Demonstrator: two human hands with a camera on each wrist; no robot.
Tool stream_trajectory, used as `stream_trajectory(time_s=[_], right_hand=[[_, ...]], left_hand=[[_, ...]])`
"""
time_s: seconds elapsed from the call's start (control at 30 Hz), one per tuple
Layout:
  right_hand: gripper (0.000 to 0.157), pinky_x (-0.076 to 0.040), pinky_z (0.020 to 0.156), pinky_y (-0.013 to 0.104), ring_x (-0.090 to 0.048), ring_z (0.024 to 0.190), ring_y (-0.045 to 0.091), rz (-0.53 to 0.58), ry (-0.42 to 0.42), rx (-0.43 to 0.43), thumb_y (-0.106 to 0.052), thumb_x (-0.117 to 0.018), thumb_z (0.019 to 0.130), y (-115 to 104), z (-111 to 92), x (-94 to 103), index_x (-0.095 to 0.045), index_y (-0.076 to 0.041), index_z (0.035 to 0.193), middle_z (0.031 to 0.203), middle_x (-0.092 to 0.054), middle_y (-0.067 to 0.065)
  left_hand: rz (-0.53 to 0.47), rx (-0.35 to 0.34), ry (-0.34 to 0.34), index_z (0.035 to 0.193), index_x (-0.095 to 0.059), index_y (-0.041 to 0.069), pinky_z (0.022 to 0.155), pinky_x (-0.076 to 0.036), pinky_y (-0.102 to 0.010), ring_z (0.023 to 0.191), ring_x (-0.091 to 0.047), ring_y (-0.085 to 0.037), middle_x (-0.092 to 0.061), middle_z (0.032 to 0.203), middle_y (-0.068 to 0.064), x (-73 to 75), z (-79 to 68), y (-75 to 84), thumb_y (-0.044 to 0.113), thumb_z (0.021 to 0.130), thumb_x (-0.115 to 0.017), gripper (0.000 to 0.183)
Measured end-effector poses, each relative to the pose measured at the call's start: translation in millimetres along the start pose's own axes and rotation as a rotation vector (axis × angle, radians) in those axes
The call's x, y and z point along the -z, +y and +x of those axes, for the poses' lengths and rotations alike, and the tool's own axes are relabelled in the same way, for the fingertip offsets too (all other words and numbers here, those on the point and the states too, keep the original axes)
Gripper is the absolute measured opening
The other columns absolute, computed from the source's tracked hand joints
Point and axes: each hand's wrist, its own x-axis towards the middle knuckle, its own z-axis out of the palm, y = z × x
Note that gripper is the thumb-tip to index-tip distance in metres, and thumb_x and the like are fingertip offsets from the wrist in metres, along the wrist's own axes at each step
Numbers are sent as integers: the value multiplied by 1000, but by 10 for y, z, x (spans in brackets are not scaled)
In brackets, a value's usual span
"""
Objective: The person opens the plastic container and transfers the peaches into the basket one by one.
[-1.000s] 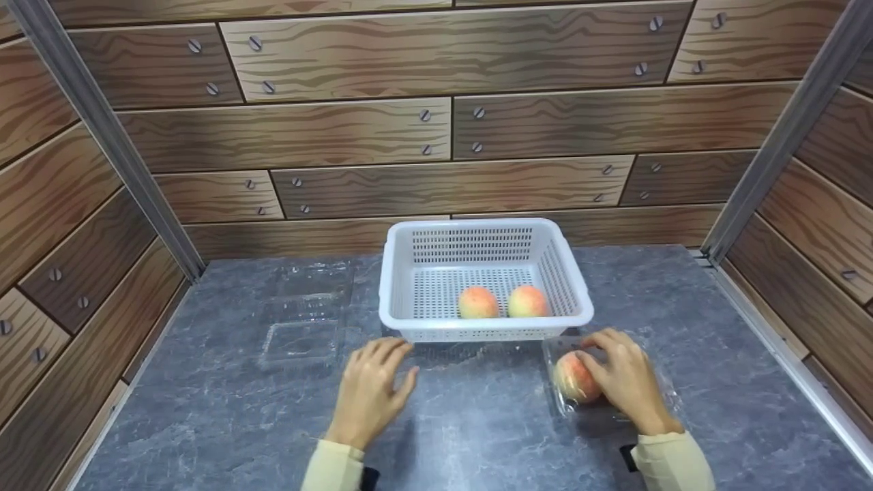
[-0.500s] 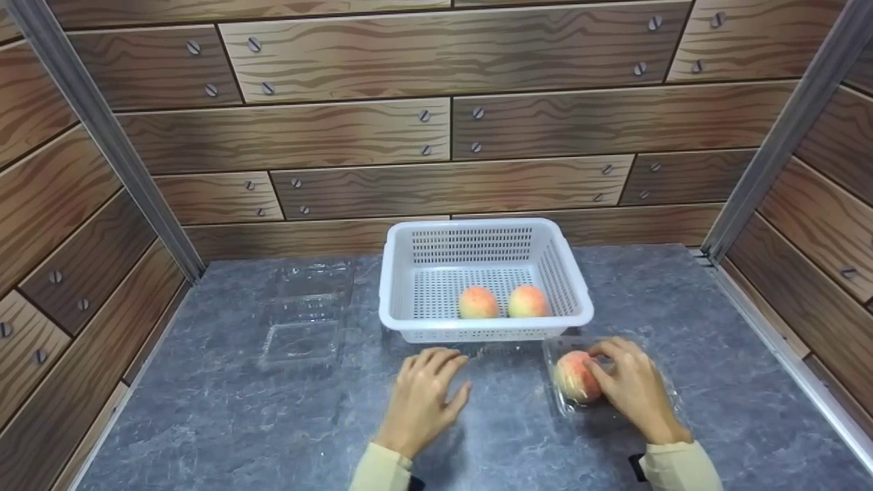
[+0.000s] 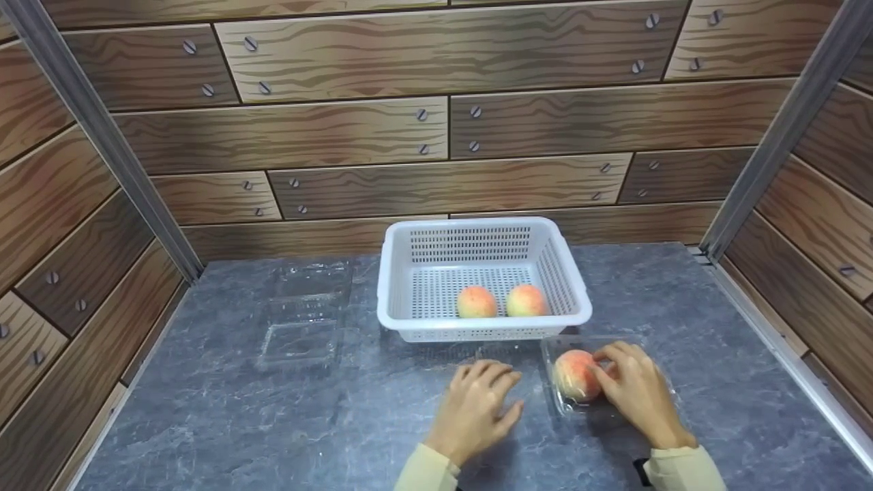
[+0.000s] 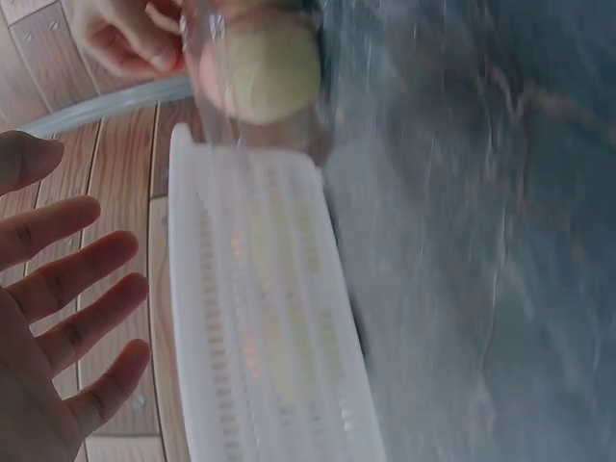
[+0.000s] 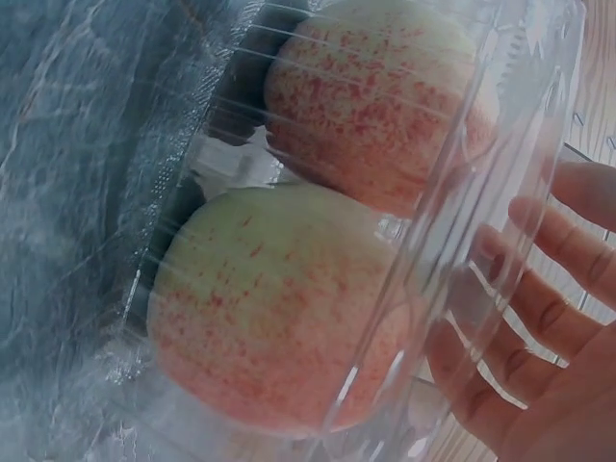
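We see the left hand, fingers spread and holding nothing, over the near middle of the tabletop. At right, the right hand, fingers loosely parted without a grip, is at the clear container with 2 peaches inside. Farther off, we see 2 other peaches in the white basket.

Grey marbled tabletop, pale-veined. Directly on it: white slotted basket, set back near the middle; clear plastic containers at left (too see-through to count); clear plastic box at right, by the basket's near corner. More plastic in front of basket, outline unclear.
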Motion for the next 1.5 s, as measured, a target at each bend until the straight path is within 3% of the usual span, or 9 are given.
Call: stream_trajectory(time_s=[0.27,0.8,1.13,1.5], right_hand=[[17,-50,62,46,-58,70,21,-8,29,39,5,-81,71,37,-19,18,-72,-6,79,80,-64,2],[18,-52,70,55,-62,82,34,-7,59,60,5,-83,70,114,-103,44,-70,-6,77,88,-69,12],[17,-51,71,56,-60,82,31,-5,50,52,1,-84,71,140,-147,95,-70,-7,76,88,-69,12],[23,-44,80,60,-57,94,43,12,77,56,2,-89,66,255,-240,116,-72,1,81,97,-68,20]], left_hand=[[10,-36,6,108,-75,20,86,-51,-27,102,-63,-12,-72,109,7,-135,53,148,38,86,-77,29],[32,-46,-109,121,-71,21,89,-50,-29,111,-60,-12,-68,123,6,-359,119,362,46,89,-73,41],[65,-55,-124,122,-70,24,90,-49,-28,117,-58,-13,-63,134,5,-441,130,444,48,89,-71,41],[54,-70,-174,124,-69,24,91,-50,-29,121,-56,-14,-59,141,3,-460,195,494,48,92,-68,40]])
